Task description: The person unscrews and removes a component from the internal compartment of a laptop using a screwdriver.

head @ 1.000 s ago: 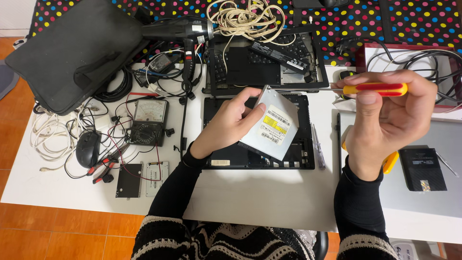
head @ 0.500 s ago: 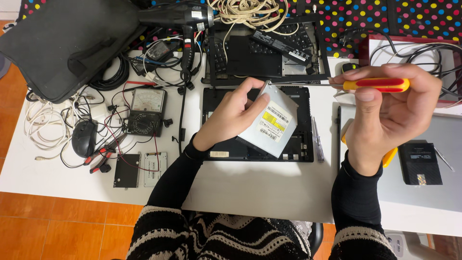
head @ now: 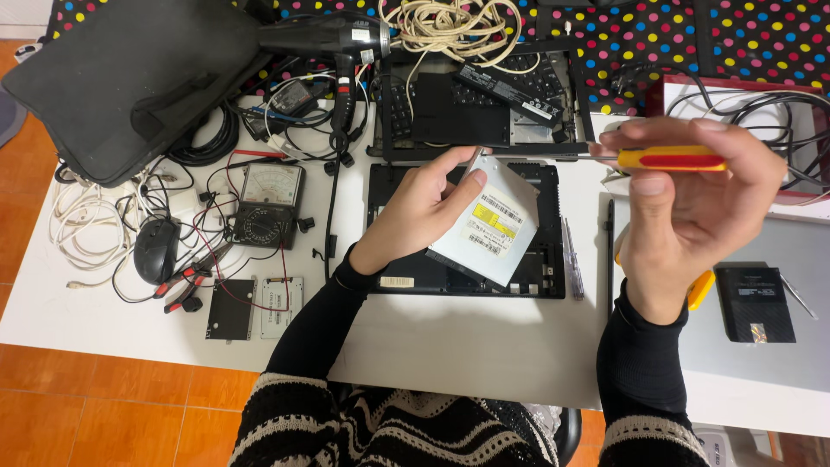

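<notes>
At frame centre, the left hand [head: 415, 212] still grips the disc drive [head: 488, 227], tilted as before; the right hand [head: 692, 216] stays clenched around the screwdriver [head: 670, 159], so little has changed.

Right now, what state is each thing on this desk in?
Silver drive: lifted, tilted, held by left hand.
Screwdriver: level, held by right hand.
Black laptop base: opened up, on the table.
Meter: lying flat, leads attached.
Mouse: resting, untouched.
</notes>
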